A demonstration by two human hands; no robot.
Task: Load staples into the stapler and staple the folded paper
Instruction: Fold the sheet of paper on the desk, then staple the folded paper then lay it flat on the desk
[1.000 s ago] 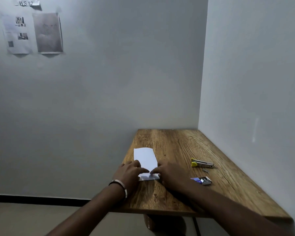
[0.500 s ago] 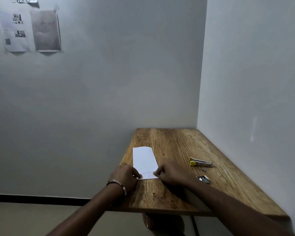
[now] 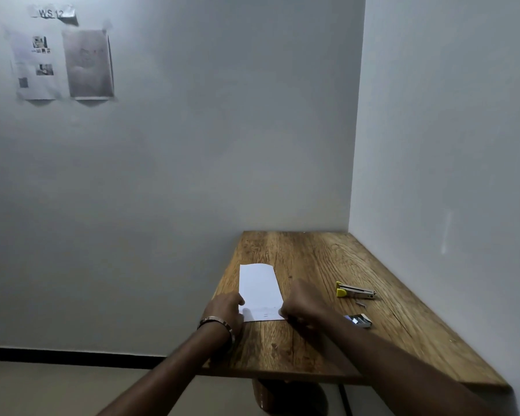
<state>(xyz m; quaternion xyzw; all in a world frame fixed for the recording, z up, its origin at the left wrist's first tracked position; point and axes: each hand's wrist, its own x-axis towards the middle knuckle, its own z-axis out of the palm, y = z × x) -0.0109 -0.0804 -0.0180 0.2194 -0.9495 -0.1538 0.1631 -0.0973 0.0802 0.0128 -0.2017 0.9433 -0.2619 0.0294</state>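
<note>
The paper [image 3: 260,291] now lies flat, its raised near end pressed down since a second ago. Left hand [image 3: 226,307] and right hand [image 3: 302,304] pinch its near corners. Right of it, the stapler [image 3: 355,291] lies untouched; loading remains.

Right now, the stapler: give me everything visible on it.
The stapler is small and slim, with a metal-looking grey body and a yellow end that points left, toward the folded paper. It lies on the wooden table, right of the paper and beyond the staple box. A small loose grey piece lies just in front of it. Neither hand touches it. Whether it is loaded cannot be seen.
</note>
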